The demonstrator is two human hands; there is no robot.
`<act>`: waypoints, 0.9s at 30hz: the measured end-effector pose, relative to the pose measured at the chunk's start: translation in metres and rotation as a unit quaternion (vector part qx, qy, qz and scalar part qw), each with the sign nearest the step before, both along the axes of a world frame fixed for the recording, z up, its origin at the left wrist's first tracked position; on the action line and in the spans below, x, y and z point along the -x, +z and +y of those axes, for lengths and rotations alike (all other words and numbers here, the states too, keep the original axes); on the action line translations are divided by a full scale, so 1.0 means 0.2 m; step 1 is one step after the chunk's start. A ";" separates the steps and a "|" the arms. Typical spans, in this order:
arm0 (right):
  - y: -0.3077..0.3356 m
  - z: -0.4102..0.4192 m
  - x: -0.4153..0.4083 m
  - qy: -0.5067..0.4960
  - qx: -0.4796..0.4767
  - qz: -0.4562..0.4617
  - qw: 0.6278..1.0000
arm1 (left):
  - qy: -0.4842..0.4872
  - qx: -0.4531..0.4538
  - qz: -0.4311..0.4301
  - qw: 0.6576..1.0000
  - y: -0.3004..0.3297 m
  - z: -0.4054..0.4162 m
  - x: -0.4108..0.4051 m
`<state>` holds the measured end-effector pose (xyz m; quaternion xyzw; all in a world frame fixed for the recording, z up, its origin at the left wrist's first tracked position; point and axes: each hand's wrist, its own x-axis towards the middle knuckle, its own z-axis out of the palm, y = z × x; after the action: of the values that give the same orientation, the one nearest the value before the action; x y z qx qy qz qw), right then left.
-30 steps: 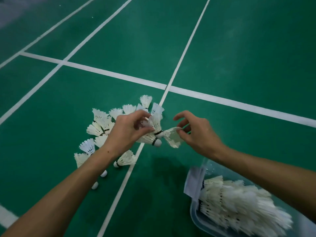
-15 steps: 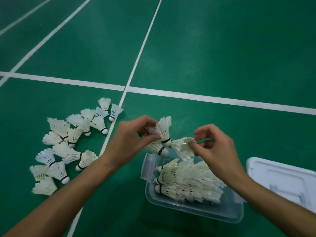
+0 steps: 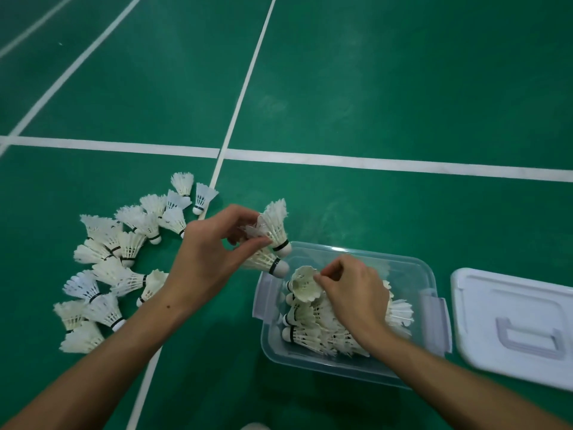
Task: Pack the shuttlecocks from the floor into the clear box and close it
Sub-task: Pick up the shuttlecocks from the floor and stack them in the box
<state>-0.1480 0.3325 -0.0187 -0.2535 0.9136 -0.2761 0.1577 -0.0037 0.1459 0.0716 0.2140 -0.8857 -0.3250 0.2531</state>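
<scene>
Lower right, the clear box holds stacked shuttlecocks; right hand pinches one shuttlecock over it, left hand grasps two shuttlecocks.

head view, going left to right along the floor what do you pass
pile of loose shuttlecocks → left hand holding two shuttlecocks → right hand pinching a shuttlecock over the clear box → white lid lying on the floor

Left hand raised, thumb and curled fingers pinching; right hand lower, to its right, fingertips pinched together, both forearms extended.
</scene>
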 end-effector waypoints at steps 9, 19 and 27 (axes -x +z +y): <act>-0.14 -0.04 0.01 0.040 -0.097 0.123 0.987 | -0.019 0.003 -0.004 1.000 -0.03 0.02 0.00; -0.08 0.04 0.05 0.079 -0.064 0.110 0.989 | -0.117 0.053 -0.050 0.990 -0.05 0.01 0.01; 0.22 0.18 0.16 0.080 0.145 -0.037 0.985 | -0.196 0.106 -0.117 0.968 0.01 0.01 0.16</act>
<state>-0.1792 0.3688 0.0254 -0.3354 0.8341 -0.4017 0.1746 -0.0358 0.1486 0.0745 0.0446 -0.9632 -0.2456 0.0998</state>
